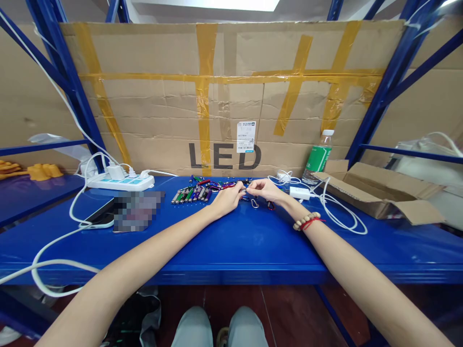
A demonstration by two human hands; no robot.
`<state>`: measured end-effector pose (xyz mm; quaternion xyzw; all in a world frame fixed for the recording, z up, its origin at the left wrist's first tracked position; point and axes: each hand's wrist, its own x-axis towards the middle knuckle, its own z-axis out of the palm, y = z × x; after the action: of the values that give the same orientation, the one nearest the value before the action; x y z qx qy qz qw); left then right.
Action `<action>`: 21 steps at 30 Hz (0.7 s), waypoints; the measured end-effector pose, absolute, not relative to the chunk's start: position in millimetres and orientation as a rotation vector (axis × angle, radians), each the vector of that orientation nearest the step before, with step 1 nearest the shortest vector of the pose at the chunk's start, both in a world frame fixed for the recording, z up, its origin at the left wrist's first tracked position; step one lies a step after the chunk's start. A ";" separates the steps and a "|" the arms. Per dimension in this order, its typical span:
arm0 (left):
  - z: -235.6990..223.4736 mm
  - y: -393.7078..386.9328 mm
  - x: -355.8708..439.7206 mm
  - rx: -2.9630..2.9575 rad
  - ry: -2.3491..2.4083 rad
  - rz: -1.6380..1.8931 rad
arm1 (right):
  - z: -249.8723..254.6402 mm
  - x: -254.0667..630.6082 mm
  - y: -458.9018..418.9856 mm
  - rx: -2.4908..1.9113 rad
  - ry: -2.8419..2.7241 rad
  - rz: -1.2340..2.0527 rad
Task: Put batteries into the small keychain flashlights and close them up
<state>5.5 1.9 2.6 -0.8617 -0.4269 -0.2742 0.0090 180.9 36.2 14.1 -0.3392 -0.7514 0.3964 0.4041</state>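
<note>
My left hand [228,198] and my right hand [266,189] meet fingertip to fingertip over the middle of the blue shelf. Both are closed in a pinch around something small, mostly hidden by the fingers. Left of them lies a row of small metal cylinders [191,194] in silver, green, purple and blue, like mini flashlights. More coloured pieces [204,182] are heaped behind, partly covered by my left hand. Below my right hand rest a silver carabiner clip [255,203] and a dark red one [270,206].
A white power strip [121,181] and two phones, one a dark phone [103,213], lie at left with looping cables. White cables [340,212], a charger [299,193], a green-labelled bottle [318,158] and an open cardboard box [376,193] are at right. Behind stands a large cardboard panel [159,120].
</note>
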 end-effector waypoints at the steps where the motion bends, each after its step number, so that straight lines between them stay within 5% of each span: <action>1: 2.8 1.7 5.6 -2.687 -1.337 -0.857 | 14.4 180.9 36.1 -0.861 -1.900 0.999; 21: 3.3 -0.3 6.5 -2.617 -1.405 -0.860 | 17.6 180.4 32.4 -0.972 -1.920 0.968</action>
<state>6.5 -0.3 3.3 -0.8461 -0.4541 -0.2781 0.0248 180.4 32.4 17.6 -0.3809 -0.7523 0.3792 0.3811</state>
